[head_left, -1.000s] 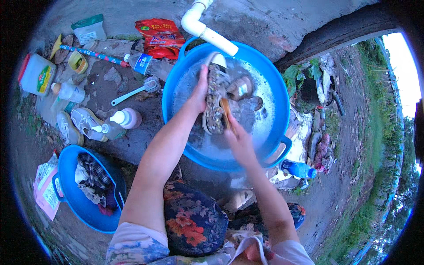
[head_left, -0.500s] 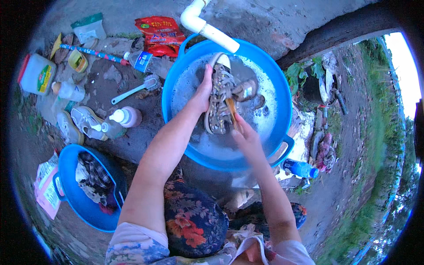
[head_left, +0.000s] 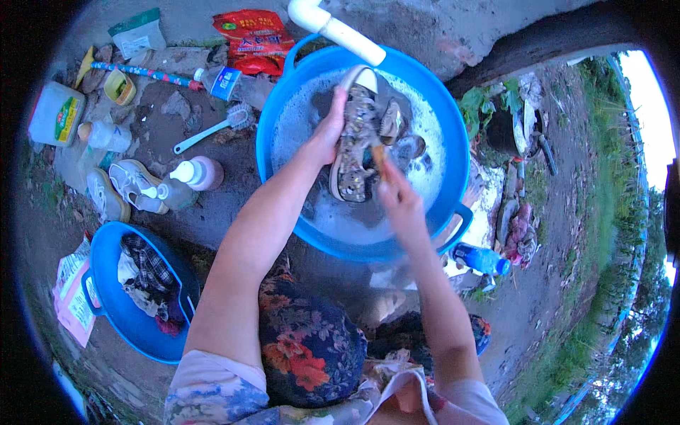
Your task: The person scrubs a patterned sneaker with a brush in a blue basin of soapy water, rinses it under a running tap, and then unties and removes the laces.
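Observation:
A patterned grey-brown sneaker (head_left: 356, 117) with a pale toe cap is held over the soapy water of a large blue tub (head_left: 263, 142), toe away from me. My left hand (head_left: 330, 134) grips its left side. In my right hand (head_left: 402, 202) is a wooden brush (head_left: 381, 161), its tip against the shoe's right side; motion blur hides the bristles. Right of the sneaker, a tan piece (head_left: 392, 122) shows above the water; I cannot tell whether it is the shoe's tongue or another shoe. Dark shapes lie half under the suds beside it.
A white pipe (head_left: 343, 35) reaches over the tub's far rim. At left are a white scrub brush (head_left: 212, 129), pump bottles (head_left: 198, 173), pale shoes (head_left: 134, 185) and a smaller blue basket (head_left: 106, 244) of cloth. A blue-labelled bottle (head_left: 482, 259) lies right of the tub.
The sneaker has tilted, showing its opening less and its side more. My right hand and the brush have moved slightly right and up along it. The whole view has shifted a little.

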`<state>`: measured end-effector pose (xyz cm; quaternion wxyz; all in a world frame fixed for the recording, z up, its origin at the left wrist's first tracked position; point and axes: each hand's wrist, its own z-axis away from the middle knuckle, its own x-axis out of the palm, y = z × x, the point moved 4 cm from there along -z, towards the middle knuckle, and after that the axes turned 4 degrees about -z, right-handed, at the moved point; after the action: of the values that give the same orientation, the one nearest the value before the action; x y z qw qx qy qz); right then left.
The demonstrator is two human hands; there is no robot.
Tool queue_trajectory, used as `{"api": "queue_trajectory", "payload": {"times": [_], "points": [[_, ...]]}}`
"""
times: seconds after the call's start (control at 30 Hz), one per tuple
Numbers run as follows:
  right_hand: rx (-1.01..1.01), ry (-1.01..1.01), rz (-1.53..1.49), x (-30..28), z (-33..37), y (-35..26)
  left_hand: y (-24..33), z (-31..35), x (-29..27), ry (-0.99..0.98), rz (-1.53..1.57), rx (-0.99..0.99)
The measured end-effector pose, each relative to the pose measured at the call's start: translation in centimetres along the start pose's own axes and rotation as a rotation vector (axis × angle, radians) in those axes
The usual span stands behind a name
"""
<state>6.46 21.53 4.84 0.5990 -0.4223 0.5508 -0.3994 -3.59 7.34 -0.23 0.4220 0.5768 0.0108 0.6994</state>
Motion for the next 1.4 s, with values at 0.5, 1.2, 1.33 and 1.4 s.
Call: {"api": "queue_trajectory", "payload": {"times": [0.5, 1.2, 1.33, 1.4], "points": [[0.138, -0.154, 0.311, -2.9, 1.9, -1.7, 4.0, 3.2, 3.7, 0.18, -1.567, 0.729], [0.025, -0.085, 0.059, -5.4, 3.2, -3.3, 5.9, 7.2, 12.9, -0.019, -1.837, 1.003], [0.083, -0.042, 0.34, -3.5, 2.7, -1.5, 4.4, 2.2, 5.3, 0.091, -1.48, 0.648], [0.162, -0.061, 0.4, -2.0, 2.9, -0.4, 2.8, 0.3, 1.9, 0.195, -1.168, 0.395]]}}
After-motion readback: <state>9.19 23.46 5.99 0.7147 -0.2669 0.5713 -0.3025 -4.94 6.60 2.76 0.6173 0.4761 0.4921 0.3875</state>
